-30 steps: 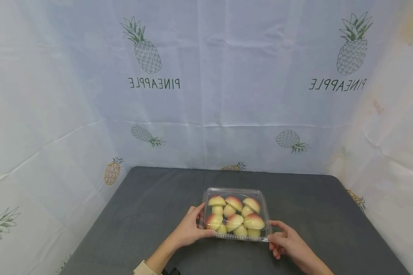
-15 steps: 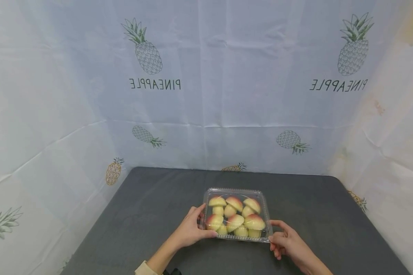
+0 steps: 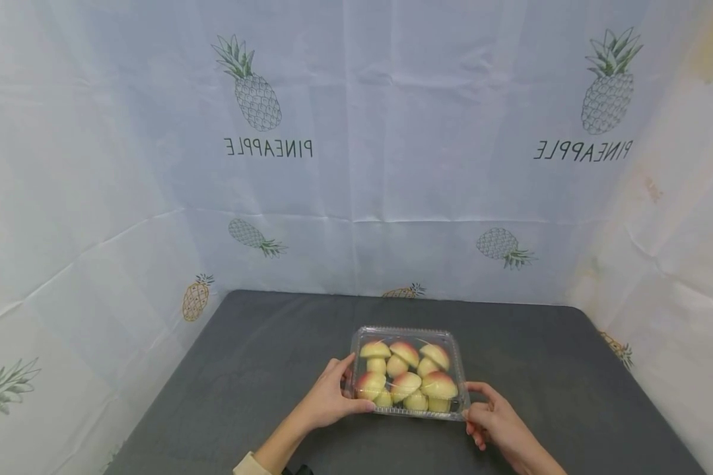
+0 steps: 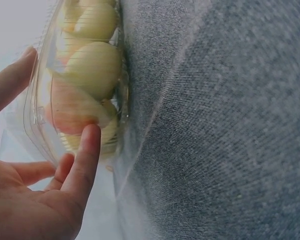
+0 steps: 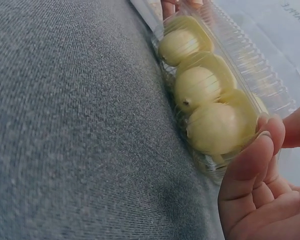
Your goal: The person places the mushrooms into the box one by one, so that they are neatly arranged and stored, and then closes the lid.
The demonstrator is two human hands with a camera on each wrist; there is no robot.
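Note:
A clear plastic clamshell box (image 3: 407, 331) sits on the dark table, its lid closed. Inside are several mushroom-shaped pieces (image 3: 438, 384), pale yellow with red-tinged caps, lined up in two rows. My left hand (image 3: 327, 396) holds the box's left side, thumb at the front edge and fingers along the side. In the left wrist view, fingertips of the left hand (image 4: 45, 205) touch the clear wall. At the front right corner, my right hand (image 3: 496, 419) pinches the rim between thumb and fingers. The right wrist view shows the right hand (image 5: 265, 195) at that corner.
The dark grey table (image 3: 273, 343) extends around the box on all sides. A white cloth (image 3: 356, 165) printed with pineapples hangs behind it and along both sides. A cream sleeve (image 3: 249, 464) shows on the left forearm.
Both hands keep their hold on the box, which stays in the same place on the table. Only a slight shift of the head view is seen.

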